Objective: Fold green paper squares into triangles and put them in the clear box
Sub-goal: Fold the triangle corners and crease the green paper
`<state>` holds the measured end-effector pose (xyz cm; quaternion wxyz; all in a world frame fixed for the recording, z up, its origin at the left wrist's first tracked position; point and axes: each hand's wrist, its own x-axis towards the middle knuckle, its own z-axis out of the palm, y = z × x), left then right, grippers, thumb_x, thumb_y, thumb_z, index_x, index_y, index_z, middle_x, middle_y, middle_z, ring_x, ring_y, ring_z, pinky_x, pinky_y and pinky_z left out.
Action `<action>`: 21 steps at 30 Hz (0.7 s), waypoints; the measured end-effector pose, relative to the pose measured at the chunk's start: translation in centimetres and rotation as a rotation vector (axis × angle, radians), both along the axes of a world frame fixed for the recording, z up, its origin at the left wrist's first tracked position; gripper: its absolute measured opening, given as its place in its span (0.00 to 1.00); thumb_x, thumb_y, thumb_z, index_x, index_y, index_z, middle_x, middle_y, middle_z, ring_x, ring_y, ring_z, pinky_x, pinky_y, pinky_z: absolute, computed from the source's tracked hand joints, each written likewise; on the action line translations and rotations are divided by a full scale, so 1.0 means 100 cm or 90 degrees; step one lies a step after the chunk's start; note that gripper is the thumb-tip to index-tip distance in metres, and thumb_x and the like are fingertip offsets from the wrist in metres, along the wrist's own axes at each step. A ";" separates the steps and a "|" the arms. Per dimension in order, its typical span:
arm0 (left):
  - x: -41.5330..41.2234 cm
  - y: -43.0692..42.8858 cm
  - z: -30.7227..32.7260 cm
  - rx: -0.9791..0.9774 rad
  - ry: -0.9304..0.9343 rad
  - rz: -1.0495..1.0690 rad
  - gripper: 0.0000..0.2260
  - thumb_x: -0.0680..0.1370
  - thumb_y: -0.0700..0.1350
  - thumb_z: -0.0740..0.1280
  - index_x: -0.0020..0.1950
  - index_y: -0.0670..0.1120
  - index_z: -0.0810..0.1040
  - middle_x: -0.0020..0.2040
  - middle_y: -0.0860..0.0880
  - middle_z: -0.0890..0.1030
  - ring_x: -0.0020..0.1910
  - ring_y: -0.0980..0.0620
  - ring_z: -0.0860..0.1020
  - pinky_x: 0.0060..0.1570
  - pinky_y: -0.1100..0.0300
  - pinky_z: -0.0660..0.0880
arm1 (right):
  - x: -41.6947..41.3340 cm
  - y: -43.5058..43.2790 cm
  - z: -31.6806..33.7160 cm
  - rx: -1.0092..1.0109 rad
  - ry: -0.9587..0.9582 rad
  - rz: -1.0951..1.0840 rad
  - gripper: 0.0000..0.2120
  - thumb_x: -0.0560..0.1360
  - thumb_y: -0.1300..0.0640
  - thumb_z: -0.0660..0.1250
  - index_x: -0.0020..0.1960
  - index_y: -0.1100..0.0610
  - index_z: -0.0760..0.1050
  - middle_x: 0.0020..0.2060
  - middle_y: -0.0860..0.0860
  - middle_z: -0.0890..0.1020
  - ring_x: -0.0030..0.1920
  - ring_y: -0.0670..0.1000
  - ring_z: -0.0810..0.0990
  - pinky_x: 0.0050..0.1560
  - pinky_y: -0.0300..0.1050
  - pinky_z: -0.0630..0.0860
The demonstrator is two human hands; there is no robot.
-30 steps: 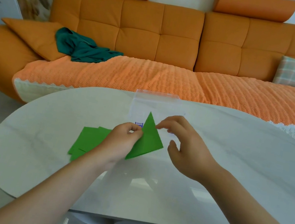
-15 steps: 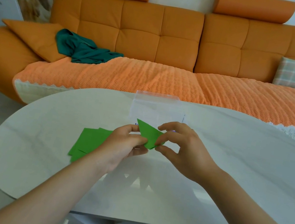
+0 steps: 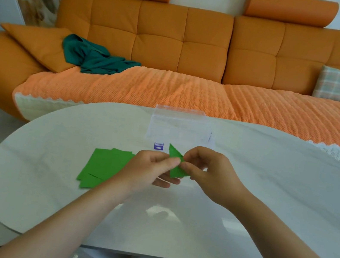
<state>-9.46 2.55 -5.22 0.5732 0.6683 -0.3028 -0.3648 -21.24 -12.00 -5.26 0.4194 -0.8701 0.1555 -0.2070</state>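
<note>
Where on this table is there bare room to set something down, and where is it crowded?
Bare: right half of the white oval table, beyond the right hand and clear plastic box; the near strip before the stack of green paper squares. Crowded: centre, where left hand and right hand pinch the folded green paper triangle between stack and box.

Left hand [image 3: 148, 168] and right hand [image 3: 208, 174] pinch a folded green paper [image 3: 175, 162] (above the table [image 3: 267, 191]).

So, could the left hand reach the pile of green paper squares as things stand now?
Probably yes: the pile of green paper squares lies uncovered right beside the left hand. But that hand now pinches the folded green triangle with the right hand.
</note>
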 end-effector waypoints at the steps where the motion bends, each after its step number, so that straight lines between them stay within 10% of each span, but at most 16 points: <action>1: -0.001 0.000 -0.002 -0.002 -0.027 0.004 0.11 0.82 0.43 0.63 0.54 0.39 0.82 0.48 0.43 0.86 0.47 0.46 0.86 0.50 0.53 0.82 | 0.000 0.000 0.000 0.003 -0.005 -0.005 0.04 0.74 0.53 0.72 0.45 0.46 0.78 0.37 0.44 0.83 0.38 0.50 0.80 0.46 0.54 0.80; 21: 0.009 0.005 0.000 -0.063 -0.153 0.009 0.09 0.76 0.35 0.71 0.53 0.46 0.83 0.41 0.41 0.85 0.39 0.46 0.85 0.41 0.55 0.83 | -0.006 -0.014 0.015 0.120 0.132 0.013 0.05 0.76 0.54 0.72 0.43 0.52 0.85 0.35 0.48 0.84 0.34 0.44 0.78 0.42 0.41 0.76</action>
